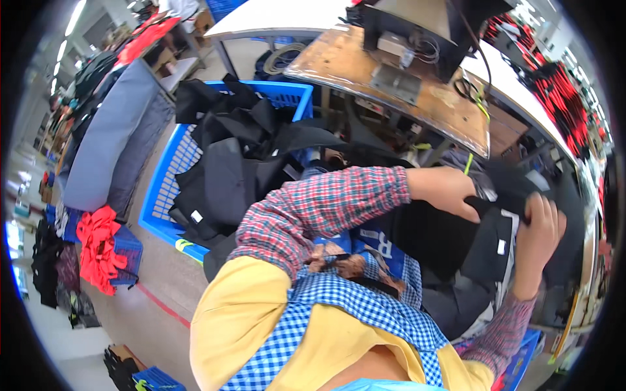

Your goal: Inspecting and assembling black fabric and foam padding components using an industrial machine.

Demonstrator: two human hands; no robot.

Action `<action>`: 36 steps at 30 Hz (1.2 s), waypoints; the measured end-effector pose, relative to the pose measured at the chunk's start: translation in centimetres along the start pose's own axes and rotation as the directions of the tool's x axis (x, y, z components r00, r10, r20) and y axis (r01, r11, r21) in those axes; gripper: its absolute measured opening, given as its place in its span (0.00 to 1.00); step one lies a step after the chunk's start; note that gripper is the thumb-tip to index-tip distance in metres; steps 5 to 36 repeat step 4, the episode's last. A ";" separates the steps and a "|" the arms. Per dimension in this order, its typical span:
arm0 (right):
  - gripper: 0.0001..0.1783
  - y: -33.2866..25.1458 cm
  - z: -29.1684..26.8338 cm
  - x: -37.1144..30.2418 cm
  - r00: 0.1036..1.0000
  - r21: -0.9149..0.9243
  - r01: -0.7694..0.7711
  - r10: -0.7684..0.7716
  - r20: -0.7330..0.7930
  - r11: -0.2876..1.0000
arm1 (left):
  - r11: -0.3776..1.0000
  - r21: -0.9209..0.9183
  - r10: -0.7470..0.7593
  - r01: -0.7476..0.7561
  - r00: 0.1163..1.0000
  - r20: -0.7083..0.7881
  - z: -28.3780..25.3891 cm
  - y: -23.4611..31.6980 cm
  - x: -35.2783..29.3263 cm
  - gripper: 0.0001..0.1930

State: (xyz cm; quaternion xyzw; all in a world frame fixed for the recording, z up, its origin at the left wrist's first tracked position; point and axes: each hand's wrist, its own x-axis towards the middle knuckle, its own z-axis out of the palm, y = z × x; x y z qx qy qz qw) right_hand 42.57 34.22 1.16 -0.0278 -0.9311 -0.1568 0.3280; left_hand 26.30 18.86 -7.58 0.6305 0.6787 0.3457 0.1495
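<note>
My left hand [445, 192] reaches across to the right, its thumb and fingers closed on the edge of a black fabric piece [437, 238] lying over my lap. To its right, my right hand [541, 234] is raised with curled fingers, pinching black fabric [566, 221] at the far right. Between and below the hands, a dark piece with a pale edge and a small white label [501, 247] hangs down. More dark pieces [456, 303] are heaped beneath it. The fingertips of both hands are partly hidden by the cloth.
A blue plastic basket [163, 189] full of black fabric pieces [228, 169] stands at my left. Ahead, a wooden worktable [339, 55] carries a dark machine [417, 29]. Red cloth [101, 251] lies over a blue crate at far left; red and black pieces [564, 107] are stacked at far right.
</note>
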 end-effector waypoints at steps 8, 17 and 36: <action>0.13 -2.5 5.6 -9.7 0.936 0.039 -0.316 0.305 0.177 0.948 | 0.999 -0.041 0.022 -0.017 0.993 0.117 -1.1 0.6 -0.3 0.34; 0.13 -2.5 5.6 -9.7 0.936 0.039 -0.316 0.305 0.177 0.948 | 0.999 -0.041 0.022 -0.017 0.993 0.117 -1.1 0.6 -0.3 0.34; 0.13 -2.5 5.6 -9.7 0.936 0.039 -0.316 0.305 0.177 0.948 | 0.999 -0.041 0.022 -0.017 0.993 0.117 -1.1 0.6 -0.3 0.34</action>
